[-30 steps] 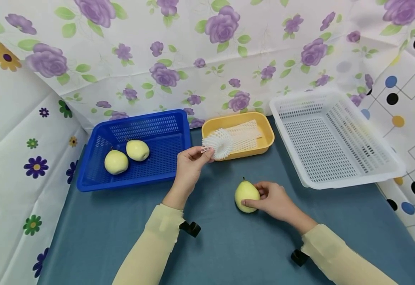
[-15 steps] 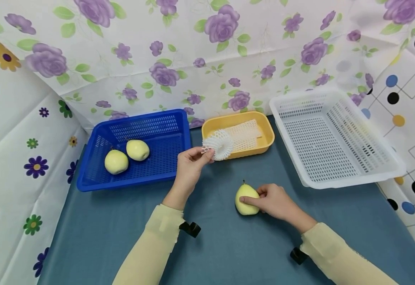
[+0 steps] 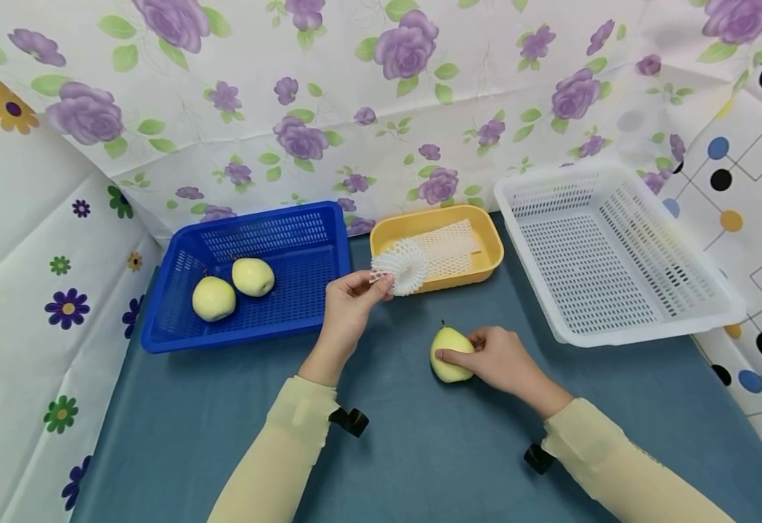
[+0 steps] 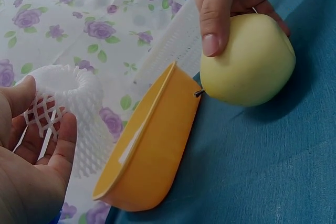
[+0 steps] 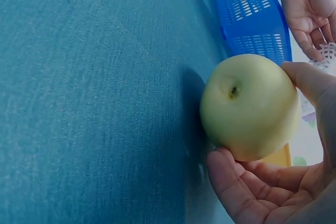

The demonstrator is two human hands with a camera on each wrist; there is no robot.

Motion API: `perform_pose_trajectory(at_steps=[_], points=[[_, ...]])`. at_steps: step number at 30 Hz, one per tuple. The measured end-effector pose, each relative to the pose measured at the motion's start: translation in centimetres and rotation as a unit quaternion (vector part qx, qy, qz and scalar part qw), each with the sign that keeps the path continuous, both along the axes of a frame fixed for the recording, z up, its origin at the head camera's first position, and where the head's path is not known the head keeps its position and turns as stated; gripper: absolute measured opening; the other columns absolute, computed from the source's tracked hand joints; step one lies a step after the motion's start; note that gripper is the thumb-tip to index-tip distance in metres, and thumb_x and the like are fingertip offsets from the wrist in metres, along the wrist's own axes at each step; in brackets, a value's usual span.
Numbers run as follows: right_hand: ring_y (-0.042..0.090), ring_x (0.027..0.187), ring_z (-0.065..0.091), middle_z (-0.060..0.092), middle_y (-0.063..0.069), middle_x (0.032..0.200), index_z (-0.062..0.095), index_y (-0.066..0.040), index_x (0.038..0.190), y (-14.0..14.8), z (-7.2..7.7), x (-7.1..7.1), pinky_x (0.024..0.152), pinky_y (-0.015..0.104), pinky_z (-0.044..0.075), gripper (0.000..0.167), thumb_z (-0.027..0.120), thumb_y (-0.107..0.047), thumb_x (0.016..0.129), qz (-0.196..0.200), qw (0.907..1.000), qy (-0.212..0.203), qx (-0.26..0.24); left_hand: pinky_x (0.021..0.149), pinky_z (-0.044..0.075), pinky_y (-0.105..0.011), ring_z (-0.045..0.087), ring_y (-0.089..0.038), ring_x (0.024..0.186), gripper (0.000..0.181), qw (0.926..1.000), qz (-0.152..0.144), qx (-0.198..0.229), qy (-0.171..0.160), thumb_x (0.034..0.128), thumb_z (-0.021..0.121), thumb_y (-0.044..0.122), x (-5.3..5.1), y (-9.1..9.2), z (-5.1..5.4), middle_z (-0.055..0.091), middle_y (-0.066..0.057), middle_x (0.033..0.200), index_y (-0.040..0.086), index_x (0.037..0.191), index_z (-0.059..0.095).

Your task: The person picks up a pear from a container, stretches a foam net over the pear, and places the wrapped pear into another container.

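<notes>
A white foam fruit net [image 3: 402,266] is pinched between the thumb and fingers of my left hand [image 3: 349,309], in front of the yellow tray's near left edge. In the left wrist view the net [image 4: 65,90] has a rolled, open upper rim. My right hand [image 3: 505,363] grips a pale yellow-green pear [image 3: 450,354] by its side, stem pointing away. The left wrist view shows the pear [image 4: 249,61] raised off the cloth, and the right wrist view shows its base [image 5: 249,106] with thumb and fingers on opposite sides.
A blue basket [image 3: 243,338] at left holds two pears [image 3: 233,288]. The yellow tray [image 3: 436,283] at the back middle has flat foam nets [image 3: 449,245] in it. To the right stands a white basket [image 3: 649,338]. Flowered sheets [image 3: 367,87] wall the blue-covered table [image 3: 224,436].
The right hand dipped slightly with the pear, then brought it up and a little left, its stem tipping away. My left hand and the foam net have barely moved.
</notes>
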State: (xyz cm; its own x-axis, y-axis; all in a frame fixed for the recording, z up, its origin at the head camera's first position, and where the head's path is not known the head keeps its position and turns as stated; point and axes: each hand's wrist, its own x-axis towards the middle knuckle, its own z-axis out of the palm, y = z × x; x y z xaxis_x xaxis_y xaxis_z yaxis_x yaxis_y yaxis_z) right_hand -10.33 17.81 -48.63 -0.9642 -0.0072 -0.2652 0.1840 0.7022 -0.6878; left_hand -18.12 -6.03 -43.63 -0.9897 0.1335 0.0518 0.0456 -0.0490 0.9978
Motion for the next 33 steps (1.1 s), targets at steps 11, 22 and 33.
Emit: perform_pose_trajectory(at_steps=[11, 22, 33], points=[[0.016, 0.054, 0.048, 0.054, 0.001, 0.062, 0.062, -0.016, 0.077, -0.4, 0.2, -0.1, 0.047, 0.027, 0.037, 0.064, 0.062, -0.078, 0.063, -0.002, 0.9998, -0.017, 0.013, 0.078, 0.057, -0.031, 0.066, -0.017, 0.074, 0.031, 1.0000, -0.001, 0.002, 0.000, 0.0796, 0.074, 0.031, 0.0, -0.1, -0.3, 0.069, -0.004, 0.085, 0.005, 0.096, 0.072], [0.014, 0.076, 0.060, 0.066, 0.004, 0.096, 0.061, -0.014, 0.111, -0.3, 0.3, -0.2, 0.058, 0.026, 0.048, 0.081, 0.057, -0.080, 0.066, 0.008, 0.9989, -0.045, 0.002, 0.073, 0.056, -0.029, 0.063, -0.011, 0.075, 0.020, 0.9970, -0.049, -0.057, 0.014, 0.0821, 0.072, 0.018, 1.2, 0.0, 0.6, 0.070, -0.002, 0.085, 0.002, 0.095, 0.072], [0.017, 0.101, 0.060, 0.061, 0.002, 0.118, 0.055, -0.020, 0.124, 0.6, 1.7, -2.0, 0.080, 0.036, 0.053, 0.056, 0.057, -0.059, 0.084, 0.026, 0.9930, 0.083, -0.080, 0.066, 0.055, -0.025, 0.066, -0.019, 0.078, 0.016, 0.9804, -0.081, -0.175, 0.038, 0.0828, 0.072, 0.018, 2.8, -0.2, 0.9, 0.071, -0.011, 0.088, 0.003, 0.090, 0.072]])
